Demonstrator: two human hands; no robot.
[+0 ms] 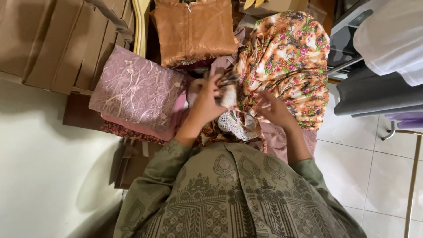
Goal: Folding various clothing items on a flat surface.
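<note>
My left hand (205,102) grips a fold of patterned fabric near the middle of a pile of clothes. My right hand (272,108) rests on the orange floral cloth (288,57), its fingers pressed into the folds. Between the hands lies a piece of white lace (233,125) on a brown patterned garment. A pink embroidered mesh garment (134,86) lies folded to the left of my left hand. A shiny copper-brown satin garment (194,28) sits behind the pile.
Flattened brown cardboard boxes (57,39) lean at the far left. A white and grey cloth heap (387,53) sits at the right above a metal chair leg (412,176). Pale tiled floor (374,176) runs right; a cream surface (44,167) lies left.
</note>
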